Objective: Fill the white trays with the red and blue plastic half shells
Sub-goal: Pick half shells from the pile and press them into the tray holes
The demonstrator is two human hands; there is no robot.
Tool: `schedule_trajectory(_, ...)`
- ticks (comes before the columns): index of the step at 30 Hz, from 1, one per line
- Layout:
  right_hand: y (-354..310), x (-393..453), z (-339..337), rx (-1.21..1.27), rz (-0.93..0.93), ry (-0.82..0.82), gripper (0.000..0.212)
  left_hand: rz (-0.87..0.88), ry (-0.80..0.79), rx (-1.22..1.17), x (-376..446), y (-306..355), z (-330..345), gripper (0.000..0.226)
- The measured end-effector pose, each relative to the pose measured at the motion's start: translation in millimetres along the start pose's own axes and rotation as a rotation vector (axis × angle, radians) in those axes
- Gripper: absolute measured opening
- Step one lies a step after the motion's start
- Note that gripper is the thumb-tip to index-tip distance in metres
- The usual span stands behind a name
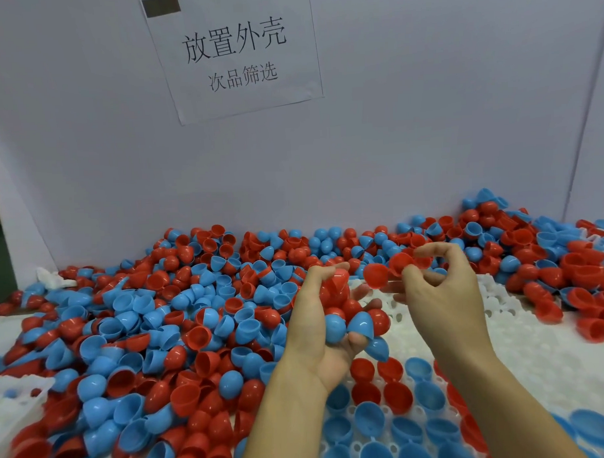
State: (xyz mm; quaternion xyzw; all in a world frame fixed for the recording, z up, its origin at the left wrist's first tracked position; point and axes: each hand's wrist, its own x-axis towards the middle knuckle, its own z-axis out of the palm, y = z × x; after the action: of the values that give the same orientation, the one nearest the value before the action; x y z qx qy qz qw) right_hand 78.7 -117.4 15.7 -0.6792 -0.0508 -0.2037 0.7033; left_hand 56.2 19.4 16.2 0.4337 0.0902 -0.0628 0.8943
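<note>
My left hand [322,317] is palm up above the white tray [524,351] and cradles a handful of red and blue half shells [344,316]. My right hand [439,292] is just to its right and pinches a red half shell [401,263] between thumb and forefinger; a second red half shell [376,276] touches it. In the tray's near pockets sit several red and blue half shells [399,396], open side up. The tray's far pockets are bare.
A deep pile of loose red and blue half shells [167,322] covers the table to the left and along the back wall. Another heap [569,264] lies at the right. A second white tray [15,396] pokes out at the left edge. A paper sign [233,53] hangs on the wall.
</note>
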Motion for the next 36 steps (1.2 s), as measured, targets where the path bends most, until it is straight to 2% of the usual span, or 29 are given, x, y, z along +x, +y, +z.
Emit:
schedule_trajectory(4, 1, 2, -5, -0.019, -0.027, -0.085, 0.024, 0.008, -0.001, 0.024, 0, -1, 4, 0.032)
schedule_trajectory(9, -2, -1, 1, -0.059, -0.079, -0.153, 0.024, -0.006, 0.04, 0.029, -1, -3, 5, 0.05)
schedule_trajectory(13, -3, 0, 0, -0.151, -0.058, -0.201, 0.026, -0.002, 0.067, 0.02, -2, -2, 5, 0.044)
schedule_trajectory(17, -6, -3, 0, -0.267, -0.061, -0.276, 0.012, 0.011, 0.104, 0.072, -1, -3, 7, 0.032)
schedule_trajectory(19, -6, -3, -1, -0.348, -0.065, -0.271, 0.018, 0.018, 0.082, 0.137, -2, -4, 10, 0.024)
schedule_trajectory(25, -13, 1, -13, -0.623, -0.167, -0.217, 0.014, 0.06, 0.038, 0.243, -5, -7, 19, 0.015)
schedule_trajectory(30, -24, 22, -62, -0.738, -0.004, -0.271, 0.013, 0.067, 0.135, 0.137, -5, -5, 18, 0.013)
schedule_trajectory(36, -31, 27, -121, -1.041, 0.267, -0.457, 0.021, 0.09, 0.147, -0.017, -7, -2, 16, 0.013)
